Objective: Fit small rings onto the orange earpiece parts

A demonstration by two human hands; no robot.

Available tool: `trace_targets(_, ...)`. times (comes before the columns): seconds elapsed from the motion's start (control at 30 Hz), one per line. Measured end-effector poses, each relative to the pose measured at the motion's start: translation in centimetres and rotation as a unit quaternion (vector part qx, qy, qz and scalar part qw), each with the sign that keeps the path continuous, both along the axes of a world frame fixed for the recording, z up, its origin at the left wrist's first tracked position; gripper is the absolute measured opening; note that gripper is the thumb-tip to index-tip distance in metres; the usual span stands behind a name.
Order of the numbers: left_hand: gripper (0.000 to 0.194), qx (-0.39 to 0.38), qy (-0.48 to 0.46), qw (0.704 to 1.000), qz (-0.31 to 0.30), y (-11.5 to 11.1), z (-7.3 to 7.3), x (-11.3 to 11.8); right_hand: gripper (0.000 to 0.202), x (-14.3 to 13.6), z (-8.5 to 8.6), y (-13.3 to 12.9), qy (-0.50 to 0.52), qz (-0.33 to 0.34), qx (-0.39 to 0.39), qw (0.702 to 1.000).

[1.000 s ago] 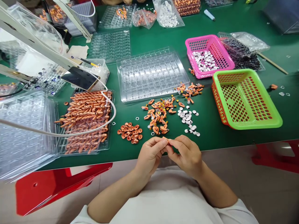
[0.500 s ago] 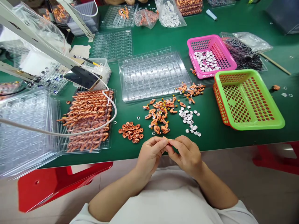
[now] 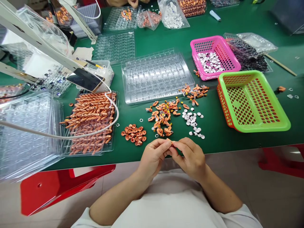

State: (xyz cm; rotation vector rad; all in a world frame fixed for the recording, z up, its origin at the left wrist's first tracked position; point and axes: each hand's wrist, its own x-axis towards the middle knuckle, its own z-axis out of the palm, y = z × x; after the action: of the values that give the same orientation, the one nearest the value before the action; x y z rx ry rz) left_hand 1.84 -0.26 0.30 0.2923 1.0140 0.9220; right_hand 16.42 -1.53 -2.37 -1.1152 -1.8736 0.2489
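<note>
My left hand (image 3: 153, 156) and my right hand (image 3: 190, 155) meet at the table's front edge, fingertips pinched together. Between them is a small orange plastic part (image 3: 170, 142), mostly covered by the fingers. Just beyond my hands lies a heap of orange curved parts (image 3: 162, 117) with yellow and silvery bits. Left of that heap sits a pile of copper-orange cup-shaped pieces (image 3: 134, 134). To its right are scattered white discs (image 3: 193, 122), some showing black.
A clear moulded tray (image 3: 156, 76) lies behind the heaps. At right stand a pink basket (image 3: 232, 65) with white pieces and a green basket (image 3: 285, 123). A filled tray (image 3: 90, 123), a white cable (image 3: 116, 109) and stacked clear trays (image 3: 26, 133) occupy the left. A co-worker's hand (image 3: 133, 3) shows at the far edge.
My hands stay nearly in place, with slightly more of the orange part showing between the fingertips. At the far edge, the co-worker's hand has shifted a little.
</note>
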Motion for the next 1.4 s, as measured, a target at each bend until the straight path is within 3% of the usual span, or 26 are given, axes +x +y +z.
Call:
trace_targets(0.23,0.018,0.032,0.011,0.999,-0.017,-0.24,-0.29,-0.55,0.019,0.63,0.61,-0.19,0.101,0.051,-0.081,0.99)
trace_targets(0.7,0.014,0.059,0.029,0.998,0.021,-0.82,-0.91,-0.24,0.024,0.11,0.23,-0.22,0.108,0.045,-0.076,0.99)
trace_targets(1.07,0.015,0.043,0.022,0.998,0.03,-0.89,-0.9,-0.06,0.026,0.04,0.57,-0.16,0.124,0.039,-0.12,0.984)
trace_targets(1.4,0.015,0.009,-0.009,0.999,0.034,-0.99,-0.46,0.08,0.035,-0.33,0.31,-0.11,0.126,0.054,-0.106,0.985)
